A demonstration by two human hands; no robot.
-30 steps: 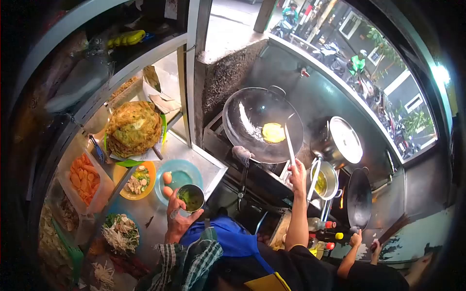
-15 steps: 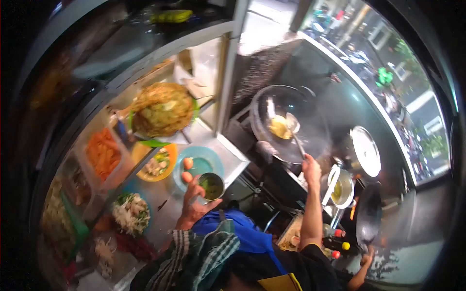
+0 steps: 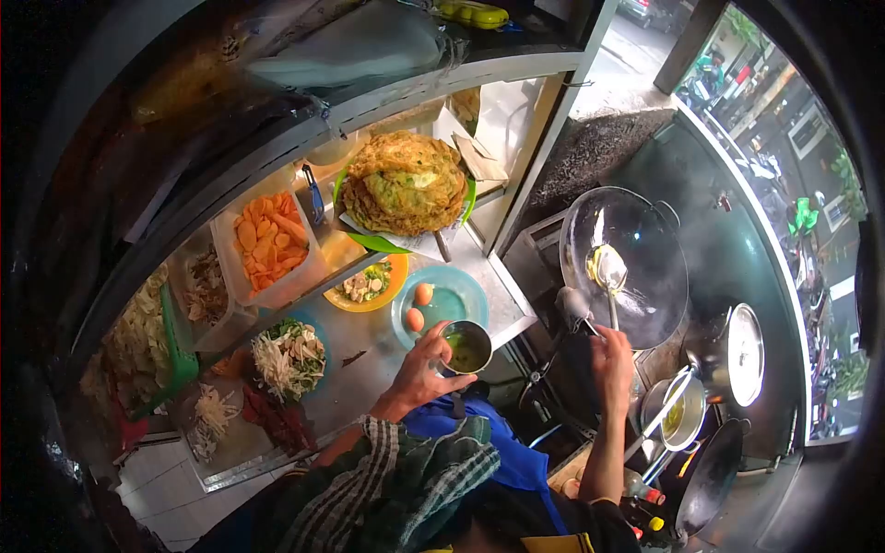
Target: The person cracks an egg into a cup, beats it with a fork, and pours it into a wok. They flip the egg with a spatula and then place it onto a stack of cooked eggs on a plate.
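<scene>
My left hand (image 3: 422, 376) is wrapped round a metal cup (image 3: 468, 348) with greenish liquid and bits in it, held above the counter's front edge. Two brown eggs lie on a light blue plate (image 3: 472, 293) just beyond the cup. On the right, my right hand (image 3: 612, 361) grips the handle of a long metal ladle (image 3: 609, 267). The ladle's head is down inside a large dark wok (image 3: 650, 304), against yellow egg (image 3: 597, 254). The head covers part of the egg.
Fried omelettes (image 3: 406, 189) are piled on a green plate. Carrots (image 3: 270, 235) fill a plastic tub. A yellow bowl (image 3: 398, 276) and shredded chicken with greens (image 3: 290, 359) stand nearer. Right of the wok are a saucepan (image 3: 698, 405), a lidded pot (image 3: 745, 355) and another wok (image 3: 714, 479).
The view has swung left, so everything sits further right. The ladle head, beside the egg before, now lies over it. Another hand at the lower right has left view. My left hand keeps the cup.
</scene>
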